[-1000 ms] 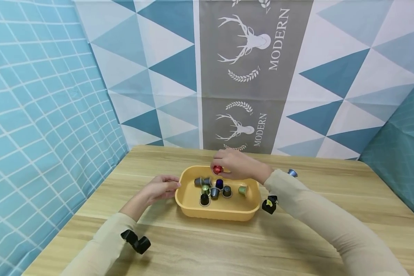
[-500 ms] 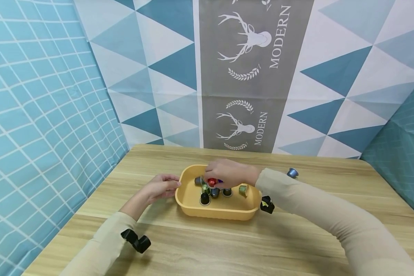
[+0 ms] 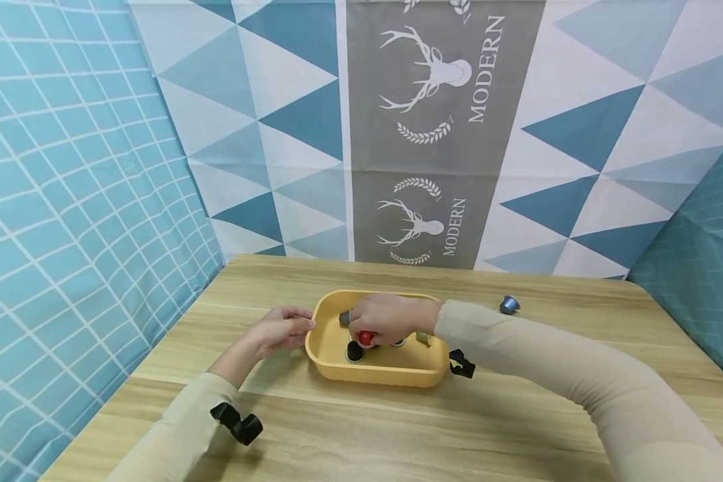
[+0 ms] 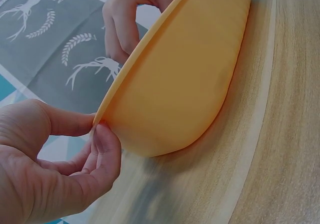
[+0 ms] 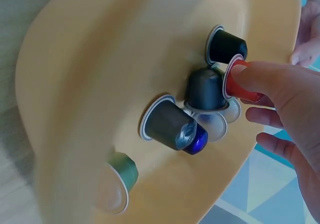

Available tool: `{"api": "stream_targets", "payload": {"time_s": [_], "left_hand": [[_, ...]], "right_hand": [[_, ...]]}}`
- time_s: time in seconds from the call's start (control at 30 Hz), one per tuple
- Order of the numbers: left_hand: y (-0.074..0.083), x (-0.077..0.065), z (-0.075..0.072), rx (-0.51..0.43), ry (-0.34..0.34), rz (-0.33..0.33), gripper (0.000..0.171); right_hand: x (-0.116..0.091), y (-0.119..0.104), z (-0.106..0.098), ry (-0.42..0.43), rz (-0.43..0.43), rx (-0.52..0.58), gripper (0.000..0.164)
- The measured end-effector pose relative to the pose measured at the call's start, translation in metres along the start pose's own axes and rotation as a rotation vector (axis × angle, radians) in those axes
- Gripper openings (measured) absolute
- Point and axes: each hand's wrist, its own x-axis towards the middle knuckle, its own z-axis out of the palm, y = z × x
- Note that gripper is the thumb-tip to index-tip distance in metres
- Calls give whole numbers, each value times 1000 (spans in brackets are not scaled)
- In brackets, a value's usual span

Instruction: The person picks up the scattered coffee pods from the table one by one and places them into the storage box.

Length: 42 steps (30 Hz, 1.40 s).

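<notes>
My left hand (image 3: 280, 329) pinches the left rim of a yellow-orange plastic tray (image 3: 376, 375) between thumb and fingers, plainly visible in the left wrist view. Inside the tray, my right hand (image 3: 394, 316) holds a red coffee capsule (image 5: 242, 84) between thumb and fingers. A black capsule (image 5: 227, 46) lies right beside the red one. Around them are a dark capsule (image 5: 205, 88), a grey capsule (image 5: 167, 124), a blue-purple capsule (image 5: 196, 140) and, farther off, a green capsule (image 5: 122, 176). In the head view my right hand hides most of these.
A blue capsule (image 3: 509, 305) lies on the wooden table (image 3: 337, 435) behind and right of the tray. A patterned cloth (image 3: 410, 134) hangs at the back, and a blue grid cloth (image 3: 66, 201) runs along the left.
My right hand has come down and toward me with the red capsule, from above the tray's back rim into the tray among the other capsules. My left hand stays on the rim.
</notes>
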Motion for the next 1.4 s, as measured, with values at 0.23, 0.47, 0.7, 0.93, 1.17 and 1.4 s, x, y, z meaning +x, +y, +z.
{"api": "stream_targets", "payload": {"time_s": [0.23, 0.47, 0.7, 0.93, 1.17, 1.4], "left_hand": [[0, -5, 0, -13, -28, 7, 43], [2, -3, 1, -22, -19, 6, 44], [2, -2, 0, -5, -18, -5, 44], [5, -1, 0, 3, -18, -11, 45], [6, -1, -1, -6, -41, -2, 48], [6, -1, -4, -5, -69, 7, 48]], "right_hand": [[1, -3, 1, -43, 45, 12, 20], [-4, 0, -3, -2, 54, 19, 24], [-12, -1, -4, 20, 83, 7, 27], [-28, -3, -11, 67, 116, 8, 31], [-49, 0, -13, 138, 158, 13, 29], [-73, -2, -11, 166, 222, 51, 31]]}}
